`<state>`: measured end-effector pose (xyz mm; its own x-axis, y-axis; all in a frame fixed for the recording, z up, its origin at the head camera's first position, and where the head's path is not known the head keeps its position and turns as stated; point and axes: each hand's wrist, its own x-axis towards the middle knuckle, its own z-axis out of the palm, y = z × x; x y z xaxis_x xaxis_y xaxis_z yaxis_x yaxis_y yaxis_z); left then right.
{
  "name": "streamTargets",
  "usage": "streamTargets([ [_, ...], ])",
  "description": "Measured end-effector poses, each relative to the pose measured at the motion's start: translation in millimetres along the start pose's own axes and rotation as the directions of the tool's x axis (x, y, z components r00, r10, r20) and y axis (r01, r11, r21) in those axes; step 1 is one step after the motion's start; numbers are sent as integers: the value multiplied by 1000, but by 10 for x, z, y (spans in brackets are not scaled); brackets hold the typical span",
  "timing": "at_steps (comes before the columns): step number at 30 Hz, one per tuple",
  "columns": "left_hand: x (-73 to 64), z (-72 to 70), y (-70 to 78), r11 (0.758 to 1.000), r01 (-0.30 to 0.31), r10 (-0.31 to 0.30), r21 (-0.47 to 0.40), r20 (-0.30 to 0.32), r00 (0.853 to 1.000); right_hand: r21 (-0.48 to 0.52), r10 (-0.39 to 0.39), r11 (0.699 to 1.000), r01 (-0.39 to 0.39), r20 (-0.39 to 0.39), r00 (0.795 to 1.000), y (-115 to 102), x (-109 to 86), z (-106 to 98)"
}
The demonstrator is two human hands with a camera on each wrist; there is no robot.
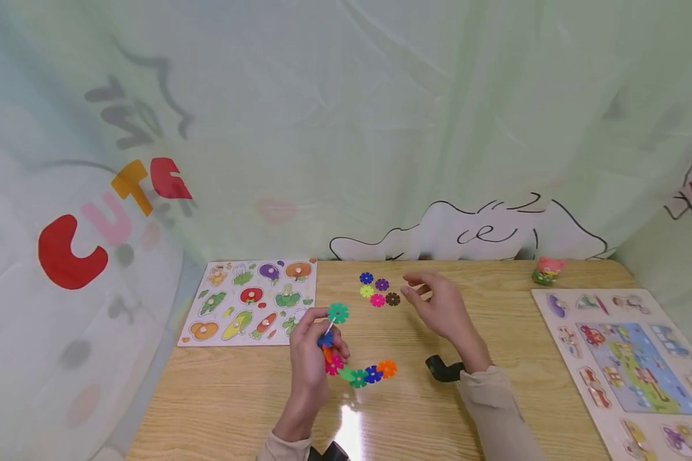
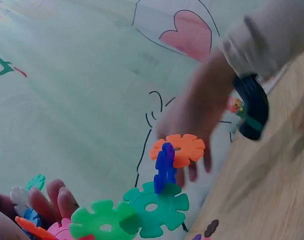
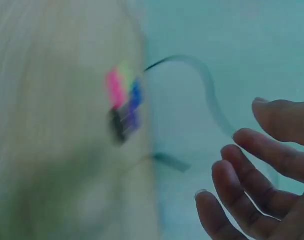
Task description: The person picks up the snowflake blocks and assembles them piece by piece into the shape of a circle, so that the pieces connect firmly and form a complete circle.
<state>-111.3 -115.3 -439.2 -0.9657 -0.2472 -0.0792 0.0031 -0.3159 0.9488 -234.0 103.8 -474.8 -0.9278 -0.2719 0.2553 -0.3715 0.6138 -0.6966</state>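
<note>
My left hand (image 1: 308,352) grips a chain of notched flower-shaped plastic discs (image 1: 357,378), linked edge to edge. A teal disc (image 1: 338,312) stands at its upper end, and an orange disc (image 1: 387,368) ends the other side, which hangs out to the right. Part of the chain is hidden by the fingers. My right hand (image 1: 443,308) hovers over the table with relaxed, parted fingers and holds nothing. Just left of its fingertips lie loose discs: blue (image 1: 366,278), purple (image 1: 382,284), yellow (image 1: 367,291), pink (image 1: 377,300) and dark brown (image 1: 392,299). They look blurred in the right wrist view.
A vegetable puzzle board (image 1: 248,304) lies on the wooden table (image 1: 219,397) at the back left. Another picture puzzle board (image 1: 628,365) covers the right side. Near the back right edge stands a small pink-and-green figurine (image 1: 548,271). A printed curtain (image 1: 380,128) hangs behind the table.
</note>
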Motion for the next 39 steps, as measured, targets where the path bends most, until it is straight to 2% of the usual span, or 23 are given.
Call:
streamTargets([
  [2,5,-14,-3,1000,1,-2,-25,-10,1000,-59,7,998,-4,51,999,163,33,83],
  [5,9,-26,-12,999,-6,6,-49,-8,1000,-110,-11,994,29,158,987,302,42,198],
  [8,13,-25,-17,996,-12,13,-87,16,1000,-161,-14,985,57,259,966,331,22,287],
  [10,12,-20,-16,992,-17,22,-122,35,999,-202,-7,977,68,290,957,336,12,327],
  [12,10,-18,-12,988,-21,29,-151,51,998,-244,6,967,68,290,957,328,10,351],
  [15,8,-16,7,986,-21,33,-165,69,997,-278,21,959,48,240,971,325,20,364],
  [19,2,-9,36,990,-6,16,-139,72,997,-269,97,962,-47,176,979,335,38,358],
  [22,-5,-3,44,994,-7,15,-105,74,997,-241,184,961,-138,183,966,359,46,352],
  [25,-10,-4,40,997,-20,27,-78,93,995,-215,228,960,-181,219,949,396,48,342],
  [29,-14,-9,30,998,-26,33,-56,129,991,-208,211,965,-157,267,940,398,35,318],
  [32,-9,-16,28,999,-25,30,-46,130,991,-212,188,969,-127,302,935,371,25,303],
  [36,-1,-20,31,999,-38,41,-37,78,996,-205,194,970,-129,340,920,348,22,272],
  [39,-2,-17,31,996,-90,90,-5,25,996,-188,197,973,-137,353,915,353,22,241],
])
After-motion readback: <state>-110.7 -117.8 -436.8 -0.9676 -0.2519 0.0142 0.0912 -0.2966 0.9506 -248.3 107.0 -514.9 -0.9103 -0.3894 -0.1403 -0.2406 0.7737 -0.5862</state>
